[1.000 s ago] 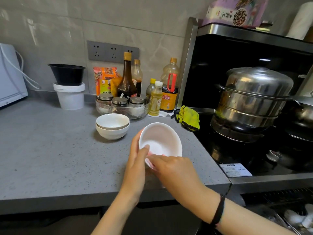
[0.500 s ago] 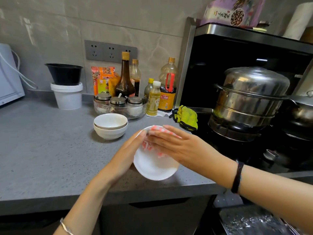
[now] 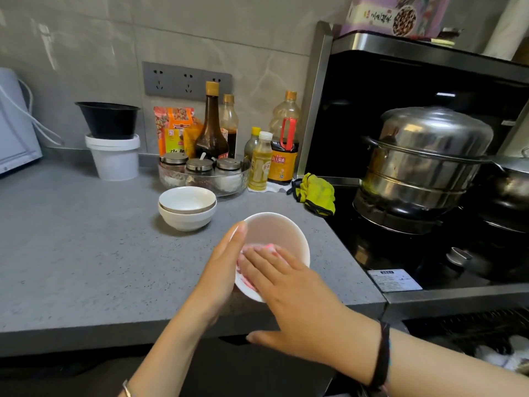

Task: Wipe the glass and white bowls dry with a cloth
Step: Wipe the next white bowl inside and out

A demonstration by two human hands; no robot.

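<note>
- White bowl (image 3: 276, 233) is up off the bench (image 3: 86, 253), tilted with its mouth open to the camera so the inside can be reached.
- Left hand (image 3: 223, 270) cups the bowl's left rim and underside, grasping it steady against the rubbing.
- Right hand (image 3: 289, 287) lies flat, fingers pressing a pink cloth (image 3: 252, 253) into the near inner wall.
- Just behind, two stacked white bowls (image 3: 187, 207) sit on the bench; dried or not, can't tell.
- Further back, a glass bowl (image 3: 203, 179) carries three spice jars.
</note>
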